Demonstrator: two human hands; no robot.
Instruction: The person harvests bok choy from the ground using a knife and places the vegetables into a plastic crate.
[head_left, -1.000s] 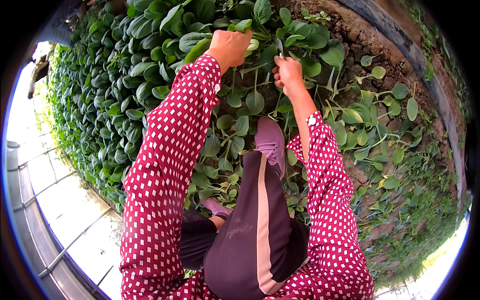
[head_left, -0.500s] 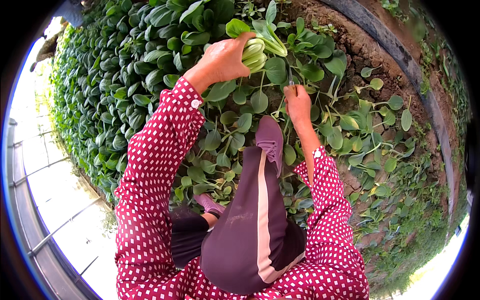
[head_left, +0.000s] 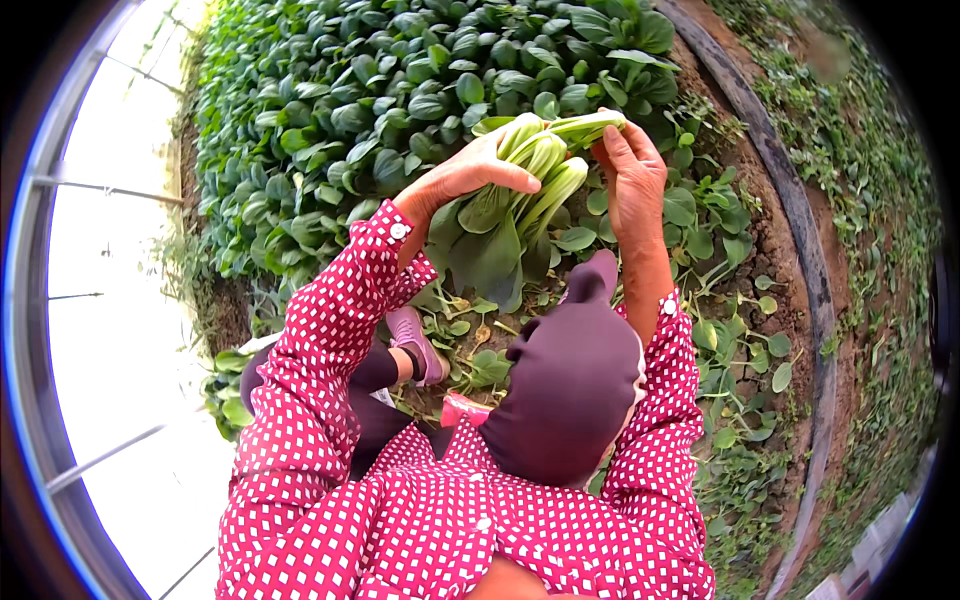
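Observation:
My left hand (head_left: 474, 173) is closed around several bok choy heads (head_left: 541, 152), their pale stem ends pointing up and right and their broad green leaves hanging below. Up at the right end of the bunch, my right hand (head_left: 637, 182) pinches the base of one bok choy (head_left: 588, 124) between thumb and fingertips. That head lies across the top of the others. The remaining fingers of my right hand are curled, and I cannot make out whether a tool is inside them.
A dense bed of leafy greens (head_left: 380, 110) grows ahead and to the left. Loose cut leaves (head_left: 490, 368) litter the soil by my shoe (head_left: 420, 345). A dark hose or strip (head_left: 790, 190) curves along the right, with weeds (head_left: 890, 250) past it. Metal bars (head_left: 110, 188) stand at far left.
Both hands have come up off the plants near the ground, bringing the bok choy closer to me. My right hand has moved onto the bunch; the knife it held low no longer shows.

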